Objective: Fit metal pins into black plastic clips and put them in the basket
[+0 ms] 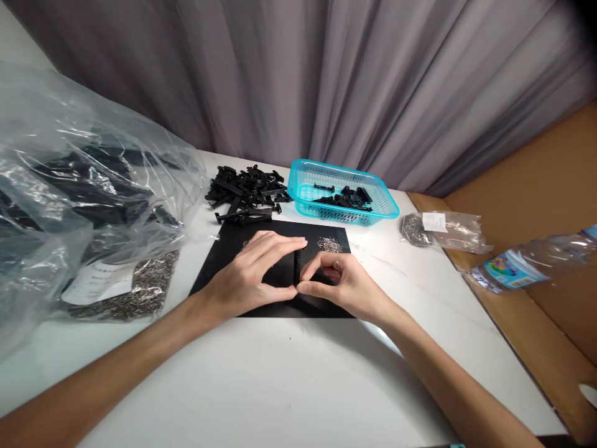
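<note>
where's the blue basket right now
In the head view, the basket stands toward the back, right beside the black pile and just beyond the mat.

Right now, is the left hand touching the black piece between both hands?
Touching: the head view shows the left hand pinching the black piece, thumb at one end, fingertips at the other.
</note>
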Demonstrator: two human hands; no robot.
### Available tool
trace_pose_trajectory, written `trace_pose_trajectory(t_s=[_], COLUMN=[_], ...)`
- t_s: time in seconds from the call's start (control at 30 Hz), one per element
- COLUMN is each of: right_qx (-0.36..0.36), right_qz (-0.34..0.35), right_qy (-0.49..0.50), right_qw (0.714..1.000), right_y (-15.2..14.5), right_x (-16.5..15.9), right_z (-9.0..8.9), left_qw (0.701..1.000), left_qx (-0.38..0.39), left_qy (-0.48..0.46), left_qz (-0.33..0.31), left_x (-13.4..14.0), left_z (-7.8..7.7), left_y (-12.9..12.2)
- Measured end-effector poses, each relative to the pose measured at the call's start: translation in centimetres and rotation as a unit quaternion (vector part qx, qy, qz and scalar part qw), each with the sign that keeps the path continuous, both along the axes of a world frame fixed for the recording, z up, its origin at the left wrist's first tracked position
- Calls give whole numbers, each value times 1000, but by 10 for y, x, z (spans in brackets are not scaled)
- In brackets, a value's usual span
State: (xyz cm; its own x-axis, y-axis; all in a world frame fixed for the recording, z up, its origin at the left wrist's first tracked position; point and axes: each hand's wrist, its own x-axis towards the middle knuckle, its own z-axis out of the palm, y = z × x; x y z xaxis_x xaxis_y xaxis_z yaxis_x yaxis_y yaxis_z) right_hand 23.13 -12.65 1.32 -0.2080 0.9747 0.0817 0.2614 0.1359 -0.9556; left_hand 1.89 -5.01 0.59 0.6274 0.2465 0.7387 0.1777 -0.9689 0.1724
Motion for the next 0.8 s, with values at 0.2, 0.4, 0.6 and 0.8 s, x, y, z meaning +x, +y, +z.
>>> trace_pose_trajectory(t_s=[0.2, 0.4, 0.6, 0.8], right_qx=[51, 121, 52, 49], right_qz=[-9, -74, -63, -42], right_qy=[-44, -91, 28, 65], right_qw=[998, 986, 996, 996], right_y=[-1, -6, -5, -4], right_x=[1, 8, 6, 4], right_z=[5, 15, 10, 12], left_qw=[999, 994, 993, 990], left_qx=[-40, -94, -113, -134], left_qy=[-18, -27, -15, -17], left_qz=[29, 43, 38, 44], left_x=[1, 3, 2, 1], left_z=[1, 2, -1, 0], left_y=[2, 5, 7, 8])
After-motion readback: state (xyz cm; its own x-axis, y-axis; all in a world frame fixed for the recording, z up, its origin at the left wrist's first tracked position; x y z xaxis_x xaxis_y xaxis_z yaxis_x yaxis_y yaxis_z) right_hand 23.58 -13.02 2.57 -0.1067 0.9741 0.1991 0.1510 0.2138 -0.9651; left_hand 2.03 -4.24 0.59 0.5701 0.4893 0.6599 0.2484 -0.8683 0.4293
